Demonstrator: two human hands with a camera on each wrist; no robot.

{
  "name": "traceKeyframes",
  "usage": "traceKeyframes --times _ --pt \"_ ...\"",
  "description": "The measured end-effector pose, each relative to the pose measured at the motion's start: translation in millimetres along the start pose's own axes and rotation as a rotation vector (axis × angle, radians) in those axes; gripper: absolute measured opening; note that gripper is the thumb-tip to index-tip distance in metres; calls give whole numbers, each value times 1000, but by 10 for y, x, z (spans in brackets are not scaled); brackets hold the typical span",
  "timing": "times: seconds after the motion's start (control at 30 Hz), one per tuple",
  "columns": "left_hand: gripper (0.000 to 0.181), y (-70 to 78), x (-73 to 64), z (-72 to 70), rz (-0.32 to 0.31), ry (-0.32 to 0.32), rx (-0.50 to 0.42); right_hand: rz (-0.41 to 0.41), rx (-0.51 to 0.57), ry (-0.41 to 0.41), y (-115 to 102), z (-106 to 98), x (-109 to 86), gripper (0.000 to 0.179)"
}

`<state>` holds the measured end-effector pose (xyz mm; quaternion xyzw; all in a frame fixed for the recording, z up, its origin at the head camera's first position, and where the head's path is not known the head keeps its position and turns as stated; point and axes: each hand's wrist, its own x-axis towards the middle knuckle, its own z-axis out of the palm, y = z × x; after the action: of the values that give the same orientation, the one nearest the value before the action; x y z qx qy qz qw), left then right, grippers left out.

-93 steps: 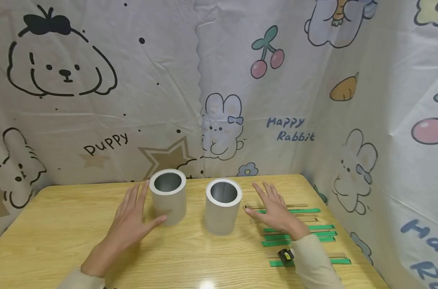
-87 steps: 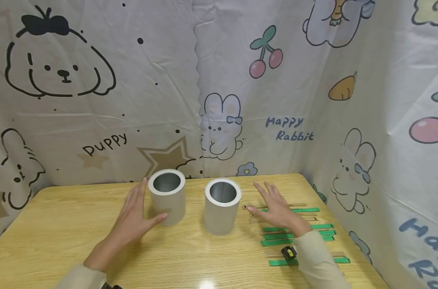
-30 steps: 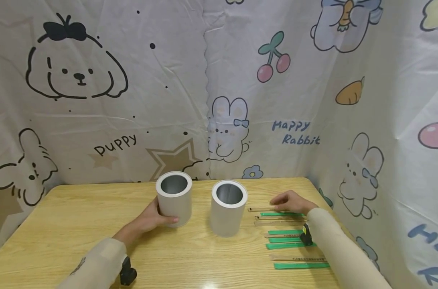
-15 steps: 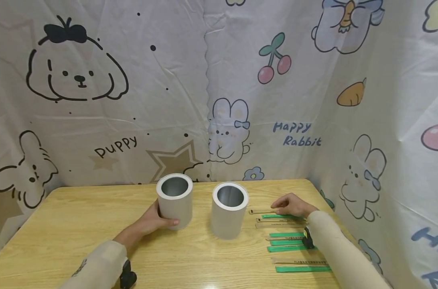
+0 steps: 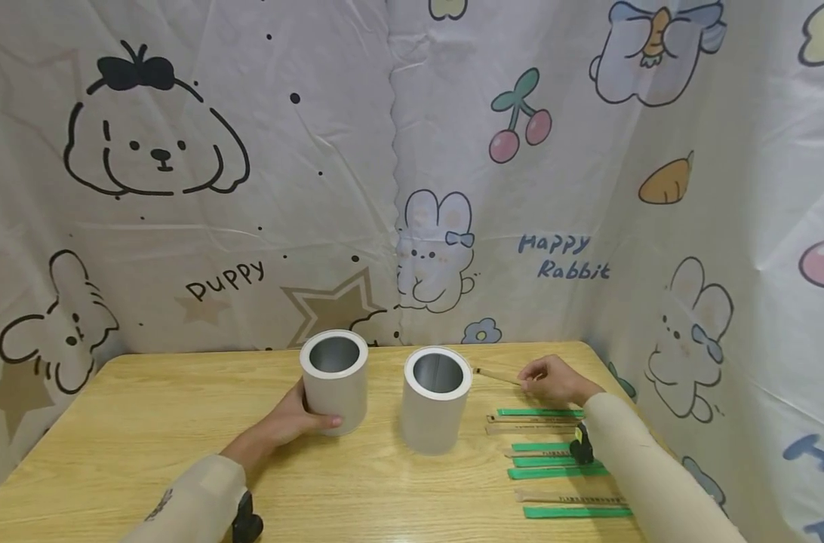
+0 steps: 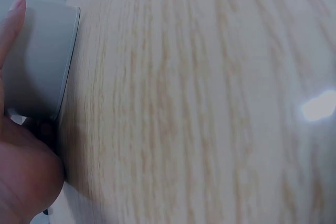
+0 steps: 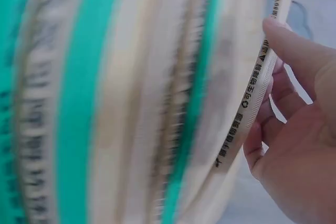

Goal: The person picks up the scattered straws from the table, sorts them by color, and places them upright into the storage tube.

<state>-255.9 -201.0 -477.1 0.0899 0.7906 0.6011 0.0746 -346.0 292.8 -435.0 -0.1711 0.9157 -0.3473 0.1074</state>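
Two white cylindrical cups with thick rims and grey insides stand upright: the left cup [image 5: 335, 377] and the right cup [image 5: 436, 403]. My left hand [image 5: 290, 415] grips the left cup low on its side, thumb across the front. In the left wrist view, that cup [image 6: 39, 51] stands on the wood with my thumb along it. My right hand [image 5: 554, 379] pinches a tan wrapped straw [image 5: 496, 375], whose far end is raised toward the right cup's rim. Black print runs along this straw [image 7: 247, 95] in the right wrist view, thumb and fingertips on either side.
On the right of the wooden table [image 5: 358, 498] several wrapped straws lie in rows, such as a green straw [image 5: 575, 513] and a tan straw [image 5: 568, 498]. My right sleeve covers some of their ends. A printed cloth [image 5: 317, 151] hangs behind and to the right.
Both hands were spread earlier; the left has since taken hold of the left cup. The right has pinched the farthest straw and, since half a second ago, lifted it off the table.
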Motion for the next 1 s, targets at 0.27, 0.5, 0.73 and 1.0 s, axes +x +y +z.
traceKeyframes --times 0.27,0.5,0.73,1.0 --pt "109 -11 -20 -22 -4 11 3 -55 71 120 -535 -170 105 25" --pt "108 1 -19 -5 -2 19 13 -177 285 289 -1140 -210 228 27" --pt "109 2 -6 23 0 20 9 -263 615 413 -1826 -144 281 10" --pt "108 6 0 19 1 30 4 -409 790 367 -2469 151 275 20"
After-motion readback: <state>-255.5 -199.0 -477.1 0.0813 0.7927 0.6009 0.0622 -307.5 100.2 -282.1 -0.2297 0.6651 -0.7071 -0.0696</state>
